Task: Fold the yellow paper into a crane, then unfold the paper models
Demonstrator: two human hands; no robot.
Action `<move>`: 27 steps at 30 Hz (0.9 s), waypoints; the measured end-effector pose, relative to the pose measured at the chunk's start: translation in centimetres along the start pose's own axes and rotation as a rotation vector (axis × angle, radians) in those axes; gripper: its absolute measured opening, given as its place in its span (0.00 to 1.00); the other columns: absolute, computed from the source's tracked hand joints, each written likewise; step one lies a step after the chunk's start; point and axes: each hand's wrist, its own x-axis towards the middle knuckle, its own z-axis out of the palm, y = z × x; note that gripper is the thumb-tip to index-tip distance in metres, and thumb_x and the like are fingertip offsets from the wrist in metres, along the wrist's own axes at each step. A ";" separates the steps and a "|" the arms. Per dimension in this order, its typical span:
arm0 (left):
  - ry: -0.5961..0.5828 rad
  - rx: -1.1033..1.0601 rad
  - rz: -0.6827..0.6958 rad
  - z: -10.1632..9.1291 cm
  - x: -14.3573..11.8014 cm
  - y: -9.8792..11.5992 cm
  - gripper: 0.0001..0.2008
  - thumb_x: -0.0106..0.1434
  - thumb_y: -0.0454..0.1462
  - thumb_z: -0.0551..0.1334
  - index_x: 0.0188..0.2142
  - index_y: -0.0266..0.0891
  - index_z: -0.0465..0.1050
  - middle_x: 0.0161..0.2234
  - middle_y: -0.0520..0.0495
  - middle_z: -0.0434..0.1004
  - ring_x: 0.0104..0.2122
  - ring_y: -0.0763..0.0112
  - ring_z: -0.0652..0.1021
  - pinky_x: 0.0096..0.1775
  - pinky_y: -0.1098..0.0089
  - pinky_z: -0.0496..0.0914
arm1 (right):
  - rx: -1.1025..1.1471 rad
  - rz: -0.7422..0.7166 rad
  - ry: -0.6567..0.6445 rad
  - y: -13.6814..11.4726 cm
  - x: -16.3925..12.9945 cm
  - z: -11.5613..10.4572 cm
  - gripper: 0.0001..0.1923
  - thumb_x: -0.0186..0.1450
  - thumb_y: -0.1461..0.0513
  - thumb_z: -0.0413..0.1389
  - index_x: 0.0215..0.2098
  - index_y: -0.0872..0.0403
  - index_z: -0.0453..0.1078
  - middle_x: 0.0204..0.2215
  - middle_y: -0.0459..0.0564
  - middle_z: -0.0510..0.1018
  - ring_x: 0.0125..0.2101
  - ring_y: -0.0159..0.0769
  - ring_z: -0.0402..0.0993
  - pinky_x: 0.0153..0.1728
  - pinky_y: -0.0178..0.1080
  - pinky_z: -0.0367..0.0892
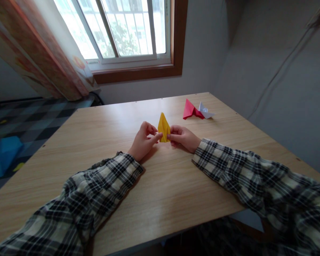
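Yellow paper (164, 127): a folded piece, standing upright with its point up, just above the table (160, 185) near the table's middle; its lower end sits between the two hands.
Left hand (143, 140): on the left of the yellow paper, fingers curled, thumb and forefinger closed together on the paper's lower left edge; the heel of the hand seems to rest on the table.
Right hand (182, 137): on the right of the yellow paper, fingertips pinched onto the paper's lower right edge, knuckles turned up.
Sleeves (106, 185): checked black and white cloth on both forearms, which lie across the table toward the yellow paper.
Red paper (191, 110): a folded shape lying flat on the table, beyond the yellow paper and to its right, well apart from both hands.
White paper (206, 111): a smaller folded shape touching the red paper on its right side.
Window (122, 32): behind the table's far edge, bright, with a curtain (42, 53) hanging on its left.
Floor (29, 121): dark checked tiles left of the table, with something blue (2, 154) lying on them.
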 end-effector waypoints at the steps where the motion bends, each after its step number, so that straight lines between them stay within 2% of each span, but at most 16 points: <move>1: 0.001 0.063 0.032 -0.1 0.0 0.0 0.13 0.59 0.37 0.66 0.31 0.39 0.60 0.33 0.53 0.65 0.31 0.76 0.69 0.29 0.74 0.70 | 0.000 -0.002 0.001 0.0 0.0 0.0 0.15 0.57 0.55 0.66 0.34 0.54 0.69 0.20 0.39 0.71 0.19 0.25 0.67 0.20 0.29 0.63; 4: -0.014 0.202 0.111 -0.2 0.0 0.1 0.10 0.61 0.38 0.64 0.28 0.38 0.64 0.33 0.51 0.64 0.33 0.73 0.68 0.30 0.74 0.68 | 0.009 -0.005 -0.001 0.1 0.0 0.1 0.16 0.56 0.55 0.67 0.33 0.54 0.67 0.20 0.39 0.71 0.19 0.24 0.67 0.20 0.29 0.63; 7: -0.045 0.272 0.160 -0.2 -0.1 0.4 0.06 0.63 0.37 0.63 0.31 0.38 0.68 0.36 0.49 0.66 0.33 0.73 0.69 0.31 0.74 0.69 | 0.018 -0.003 0.005 0.1 0.0 0.1 0.16 0.56 0.55 0.67 0.32 0.54 0.66 0.20 0.39 0.71 0.19 0.24 0.67 0.20 0.28 0.63; 12: -0.056 0.342 0.226 -0.2 -0.1 0.2 0.08 0.66 0.39 0.60 0.31 0.38 0.70 0.34 0.49 0.68 0.32 0.73 0.70 0.30 0.73 0.69 | 0.007 -0.020 0.007 0.1 0.1 0.1 0.16 0.56 0.55 0.67 0.33 0.54 0.67 0.21 0.39 0.72 0.19 0.24 0.67 0.20 0.28 0.64; 19: -0.136 0.298 0.177 -0.3 0.0 -0.3 0.13 0.65 0.46 0.62 0.36 0.37 0.71 0.37 0.47 0.67 0.34 0.71 0.72 0.30 0.71 0.74 | -0.002 -0.042 0.009 0.3 0.1 0.0 0.15 0.58 0.57 0.66 0.37 0.54 0.68 0.24 0.40 0.72 0.20 0.24 0.68 0.20 0.29 0.65; 22: -0.129 0.308 0.174 -0.2 -0.1 -0.2 0.13 0.64 0.45 0.64 0.37 0.37 0.72 0.37 0.47 0.68 0.34 0.71 0.72 0.30 0.72 0.74 | -0.016 -0.048 0.012 0.3 0.2 -0.1 0.14 0.58 0.57 0.66 0.37 0.54 0.68 0.24 0.40 0.72 0.20 0.24 0.68 0.20 0.29 0.65; 27: -0.089 0.293 0.202 -0.3 0.0 -0.4 0.10 0.64 0.42 0.64 0.32 0.37 0.71 0.36 0.47 0.68 0.33 0.72 0.72 0.29 0.74 0.73 | -0.012 -0.051 0.019 0.5 0.2 -0.1 0.16 0.58 0.56 0.66 0.38 0.54 0.67 0.25 0.40 0.72 0.20 0.24 0.67 0.20 0.29 0.65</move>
